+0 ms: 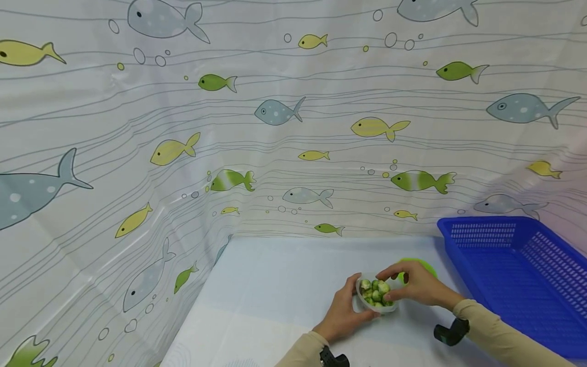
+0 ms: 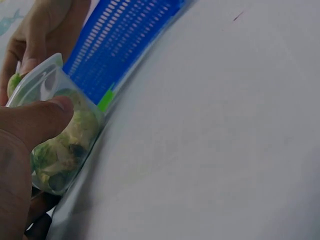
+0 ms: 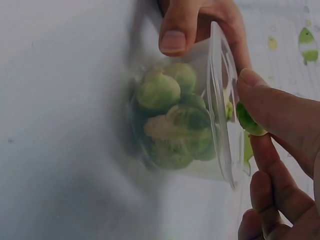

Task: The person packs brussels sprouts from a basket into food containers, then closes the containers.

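Note:
A clear plastic container (image 3: 200,172) with several Brussels sprouts (image 1: 376,294) in it stands on the white table. My left hand (image 1: 341,315) grips it from the left side, thumb along the near wall and fingers round the far side. At the container's mouth, my right hand (image 1: 419,286) pinches a single Brussels sprout (image 3: 250,121) between thumb and fingertips, just outside the rim in the right wrist view. Through the clear wall, more sprouts (image 2: 65,150) show under my left thumb.
Behind my right hand lies a bright green round lid (image 1: 426,266), partly hidden by it. A large blue plastic basket (image 1: 495,265) with perforated sides is at the right. A fish-patterned curtain (image 1: 275,153) hangs behind and left of the table (image 1: 275,285).

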`<state>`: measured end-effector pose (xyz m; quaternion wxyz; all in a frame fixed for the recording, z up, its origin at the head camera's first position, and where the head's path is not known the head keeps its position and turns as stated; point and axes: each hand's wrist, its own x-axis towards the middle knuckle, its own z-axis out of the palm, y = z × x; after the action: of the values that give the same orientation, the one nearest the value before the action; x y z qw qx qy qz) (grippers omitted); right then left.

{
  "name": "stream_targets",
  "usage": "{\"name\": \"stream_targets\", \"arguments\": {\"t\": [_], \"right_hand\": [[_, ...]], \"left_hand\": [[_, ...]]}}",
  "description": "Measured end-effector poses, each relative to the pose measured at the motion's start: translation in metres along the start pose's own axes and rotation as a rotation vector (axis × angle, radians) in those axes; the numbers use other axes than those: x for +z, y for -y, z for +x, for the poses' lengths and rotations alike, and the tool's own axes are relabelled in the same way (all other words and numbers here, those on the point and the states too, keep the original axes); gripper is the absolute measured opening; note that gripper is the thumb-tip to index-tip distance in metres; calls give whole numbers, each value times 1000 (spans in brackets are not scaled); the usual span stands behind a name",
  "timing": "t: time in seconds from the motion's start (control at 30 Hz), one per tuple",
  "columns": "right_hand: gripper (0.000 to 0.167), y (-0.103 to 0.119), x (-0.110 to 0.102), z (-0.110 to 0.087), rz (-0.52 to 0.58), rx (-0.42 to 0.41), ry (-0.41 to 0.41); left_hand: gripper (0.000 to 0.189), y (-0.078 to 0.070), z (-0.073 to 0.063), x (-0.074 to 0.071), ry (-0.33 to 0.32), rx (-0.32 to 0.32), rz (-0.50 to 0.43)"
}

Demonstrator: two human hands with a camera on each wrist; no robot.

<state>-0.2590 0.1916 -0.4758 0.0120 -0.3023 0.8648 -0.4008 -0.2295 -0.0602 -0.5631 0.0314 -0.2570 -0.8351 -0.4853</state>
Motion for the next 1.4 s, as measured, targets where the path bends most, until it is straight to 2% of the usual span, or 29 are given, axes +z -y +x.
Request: {"name": "stream_targets", "arguments": {"t": [0.13,0.5,0.7,0.87,1.0,1.17,1.4], "right_hand": [[41,-2,5,1,2,-16,13],[41,0,16,4,49,-39,47],[41,-1,19,7,31,-66,61],[40,-1,19,9,21,-89,112],[39,0,18,12,-7,-108,160],[36,2,17,14,-21,-91,198],[32,2,21,15,-38,-83,193]], "left_hand": [[94,0,0,0,4,-3,3],[91,2,-1,0,-9,55,20],[89,2,-2,0,-7,83,35],[89,2,-1,-1,-13,103,51],[88,1,-1,-2,-13,92,45],[89,0,-1,-1,-9,80,47],[89,1,-1,-1,-5,71,40]]}}
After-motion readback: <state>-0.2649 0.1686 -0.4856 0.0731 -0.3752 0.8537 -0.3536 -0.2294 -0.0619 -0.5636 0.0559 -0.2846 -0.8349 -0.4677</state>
